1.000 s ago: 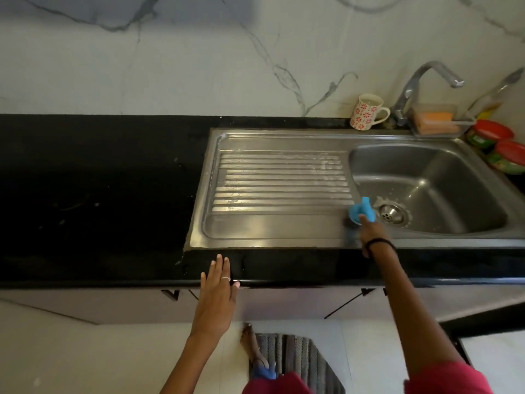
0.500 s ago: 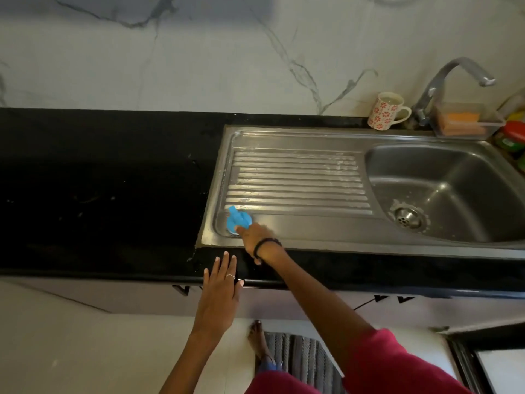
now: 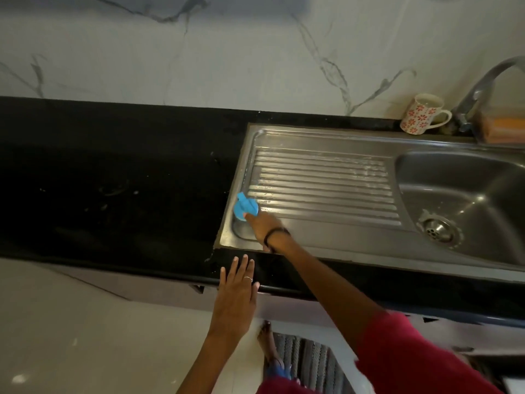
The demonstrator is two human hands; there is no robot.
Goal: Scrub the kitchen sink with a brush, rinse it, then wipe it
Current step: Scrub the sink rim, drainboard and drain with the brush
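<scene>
A steel sink (image 3: 341, 240) with a ribbed drainboard is set in a black counter, its basin and drain (image 3: 439, 231) at the right. My right hand (image 3: 265, 224) grips a small blue brush (image 3: 245, 207) pressed on the drainboard's left edge, near the front left corner. A black band circles that wrist. My left hand (image 3: 237, 291) rests flat, fingers spread, on the counter's front edge just below the sink corner; it holds nothing. The tap (image 3: 483, 89) curves over the basin at the far right.
A flowered mug (image 3: 422, 115) stands behind the sink beside the tap, with an orange sponge (image 3: 502, 129) in a holder to its right. The black counter (image 3: 113, 180) stretches left. A striped mat (image 3: 309, 362) and a foot are on the floor below.
My right hand has swept the brush from beside the drain leftward along the front of the drainboard, then slightly up its left edge. My view has shifted left. The left hand stays put.
</scene>
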